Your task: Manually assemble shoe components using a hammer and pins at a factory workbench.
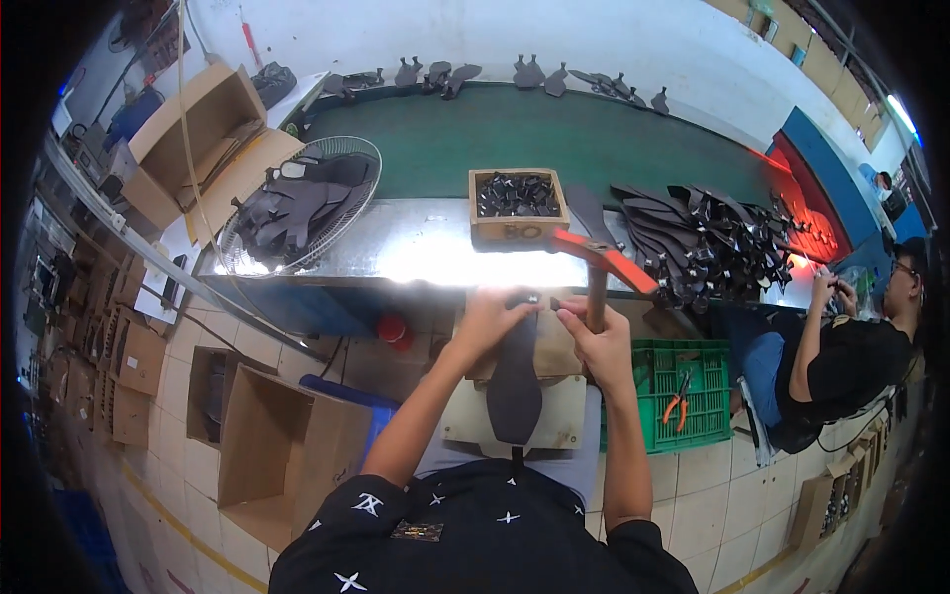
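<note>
Dark insole-shaped piece (514, 391), long axis toward you
Your left grip (491, 319), nearer, seems to pinch its far end; right grip (606, 346) holds the hammer (597, 285).

Left forearm (421, 408) bare, slanted up and inward; left grip (487, 319) had thumb stretched inward, fingers bent above it. Right forearm (626, 450) bare, ran nearly straight up; right grip (606, 348) was curled, thumb angled up-left. Both were near each other, fingertips apart, in front of the torso.
</note>
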### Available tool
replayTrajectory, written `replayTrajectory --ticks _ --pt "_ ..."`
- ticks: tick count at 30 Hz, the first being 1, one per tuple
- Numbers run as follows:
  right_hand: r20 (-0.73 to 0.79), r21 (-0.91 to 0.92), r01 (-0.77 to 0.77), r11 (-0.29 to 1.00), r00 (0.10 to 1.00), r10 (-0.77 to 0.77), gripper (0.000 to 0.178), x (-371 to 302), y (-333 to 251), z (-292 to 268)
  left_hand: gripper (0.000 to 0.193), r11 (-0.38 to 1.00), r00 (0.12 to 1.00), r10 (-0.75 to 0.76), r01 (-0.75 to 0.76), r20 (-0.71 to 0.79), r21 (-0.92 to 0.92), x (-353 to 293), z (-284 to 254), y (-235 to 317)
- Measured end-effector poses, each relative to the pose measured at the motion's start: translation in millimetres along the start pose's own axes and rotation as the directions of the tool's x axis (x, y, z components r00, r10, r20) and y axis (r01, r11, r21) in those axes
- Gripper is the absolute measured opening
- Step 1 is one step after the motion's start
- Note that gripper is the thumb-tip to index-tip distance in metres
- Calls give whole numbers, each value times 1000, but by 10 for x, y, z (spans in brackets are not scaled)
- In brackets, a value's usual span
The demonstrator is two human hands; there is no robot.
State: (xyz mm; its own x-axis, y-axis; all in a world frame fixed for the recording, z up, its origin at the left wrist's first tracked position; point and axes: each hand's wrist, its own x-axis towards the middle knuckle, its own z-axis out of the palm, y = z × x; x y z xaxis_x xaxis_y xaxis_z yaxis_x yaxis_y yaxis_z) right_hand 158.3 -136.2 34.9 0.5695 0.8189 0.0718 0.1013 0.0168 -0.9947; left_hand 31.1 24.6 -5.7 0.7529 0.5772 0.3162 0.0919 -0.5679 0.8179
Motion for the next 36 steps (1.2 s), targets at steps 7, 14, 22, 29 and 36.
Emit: replayTrajectory --ticks 7,14,22,29,36 --pt "145 -254 270 929 960 -239 17 274 91 152 30 996 997 7 -13 -70 -86 -141 50 60" --pt "215 -376 413 830 910 -355 17 230 60 134 32 983 987 -156 158 36 -89 -189 -62 153" --pt "233 -470 433 769 902 -365 25 196 -107 168 31 979 998 -61 59 -4 -198 -163 -36 35" --pt "115 -152 116 982 988 -99 36 -345 -230 76 25 935 990 -75 112 121 -336 -111 -70 -34" --pt "27 -527 262 809 956 -292 42 -764 -322 -11 24 926 988 -114 144 104 -348 -123 -37 -46"
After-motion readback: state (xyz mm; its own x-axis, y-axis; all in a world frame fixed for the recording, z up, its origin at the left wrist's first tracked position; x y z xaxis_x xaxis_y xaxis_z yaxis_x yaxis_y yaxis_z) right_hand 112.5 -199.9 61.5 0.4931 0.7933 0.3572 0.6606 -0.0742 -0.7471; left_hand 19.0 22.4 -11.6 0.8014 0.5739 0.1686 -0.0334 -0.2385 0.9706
